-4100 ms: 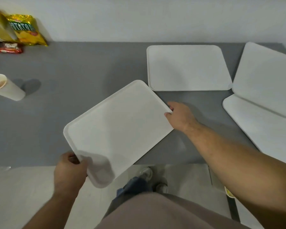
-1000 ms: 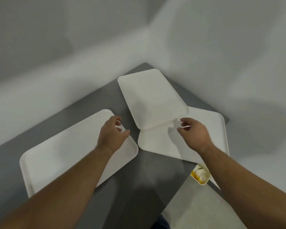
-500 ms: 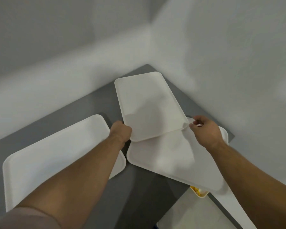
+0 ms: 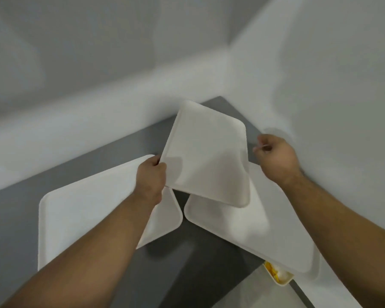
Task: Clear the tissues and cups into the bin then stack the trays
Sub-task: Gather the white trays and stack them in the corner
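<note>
A white tray (image 4: 206,156) is lifted and tilted above the grey table's (image 4: 187,252) far corner. My left hand (image 4: 151,174) grips its left edge. My right hand (image 4: 276,154) hovers just past its right edge with the fingers curled, apart from the tray and with nothing seen in it. Under the raised tray, a second white tray (image 4: 242,232) lies on the table at the right and juts past the table edge. A third white tray (image 4: 87,214) lies flat on the left, partly under my left forearm.
A cream bin (image 4: 278,275) with yellow and white rubbish peeks out below the right tray, beside the table edge. White walls close in behind and to the right of the corner. Pale floor shows at the bottom right.
The upper tray has risen and swung left in my left hand. My right hand has let go of its corner and moved up and to the right. The view has tilted slightly.
</note>
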Available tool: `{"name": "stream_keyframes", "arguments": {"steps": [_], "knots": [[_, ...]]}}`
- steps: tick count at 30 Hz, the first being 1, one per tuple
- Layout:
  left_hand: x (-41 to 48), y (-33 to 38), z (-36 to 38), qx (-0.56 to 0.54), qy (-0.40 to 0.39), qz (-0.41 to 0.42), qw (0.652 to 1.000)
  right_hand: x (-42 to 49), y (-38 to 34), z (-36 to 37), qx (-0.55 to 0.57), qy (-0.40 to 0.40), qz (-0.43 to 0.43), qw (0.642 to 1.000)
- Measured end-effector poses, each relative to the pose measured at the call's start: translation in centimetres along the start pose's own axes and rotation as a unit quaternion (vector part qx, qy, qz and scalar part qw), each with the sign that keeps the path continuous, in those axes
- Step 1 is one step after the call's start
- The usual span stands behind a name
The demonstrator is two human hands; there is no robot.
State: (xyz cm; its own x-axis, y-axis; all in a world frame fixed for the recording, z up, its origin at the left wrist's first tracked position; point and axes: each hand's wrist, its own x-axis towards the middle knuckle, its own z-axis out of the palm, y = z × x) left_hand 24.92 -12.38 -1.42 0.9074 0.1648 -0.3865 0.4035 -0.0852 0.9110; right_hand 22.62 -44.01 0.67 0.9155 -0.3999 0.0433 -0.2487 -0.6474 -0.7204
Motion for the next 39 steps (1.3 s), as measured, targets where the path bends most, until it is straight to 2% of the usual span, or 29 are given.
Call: {"name": "stream_keyframes", "arguments": {"steps": [4,6,9,12,14,18,20,21,22,24,26,29,33,39], "knots": [[-1.4,0.8,-5.9,-0.042,0.002,0.006,0.999,2.3,-4.0,0.5,-0.062,0.028,-0.090,0.994],[-1.8,0.8,-9.5,-0.064,-0.009,0.008,0.998,2.8,-5.5,1.7,-0.116,-0.001,-0.108,0.987],[-2.1,0.8,-14.3,-0.082,-0.032,0.011,0.996,2.8,-6.7,4.0,-0.170,-0.061,-0.091,0.979],[-1.9,0.6,-18.7,-0.101,-0.026,0.004,0.995,1.6,-7.5,7.0,-0.155,-0.139,-0.039,0.977],[-1.5,0.2,-21.4,-0.122,-0.016,-0.007,0.992,0.2,-7.9,9.3,-0.148,-0.169,-0.036,0.974],[-0.8,-0.9,-26.4,-0.198,-0.011,-0.030,0.980,-3.2,-9.8,13.7,-0.111,-0.125,-0.026,0.986],[-0.7,-2.3,-28.5,-0.279,0.020,-0.071,0.957,-5.2,-10.9,15.6,-0.094,-0.105,0.000,0.990],[-0.8,-3.1,-29.2,-0.284,0.044,-0.091,0.954,-6.3,-11.4,16.5,-0.086,-0.100,0.013,0.991],[-1.0,-4.1,-29.9,-0.239,0.071,-0.097,0.963,-7.4,-11.8,17.3,-0.077,-0.097,0.024,0.992],[-1.6,-5.7,-30.8,-0.043,0.118,-0.063,0.990,-9.4,-12.6,18.8,-0.060,-0.089,0.040,0.993],[-2.0,-6.8,-31.7,0.147,0.154,-0.032,0.977,-11.0,-13.0,19.9,-0.053,-0.086,0.048,0.994],[-2.1,-7.6,-32.9,0.297,0.151,-0.042,0.942,-12.6,-13.2,20.8,-0.086,-0.091,0.062,0.990],[-2.1,-8.9,-33.0,0.392,0.123,-0.054,0.910,-13.7,-12.4,20.9,-0.162,-0.084,0.050,0.982],[-2.7,-10.5,-32.8,0.369,0.111,-0.038,0.922,-14.0,-11.2,21.2,-0.187,-0.114,0.038,0.975]]}}
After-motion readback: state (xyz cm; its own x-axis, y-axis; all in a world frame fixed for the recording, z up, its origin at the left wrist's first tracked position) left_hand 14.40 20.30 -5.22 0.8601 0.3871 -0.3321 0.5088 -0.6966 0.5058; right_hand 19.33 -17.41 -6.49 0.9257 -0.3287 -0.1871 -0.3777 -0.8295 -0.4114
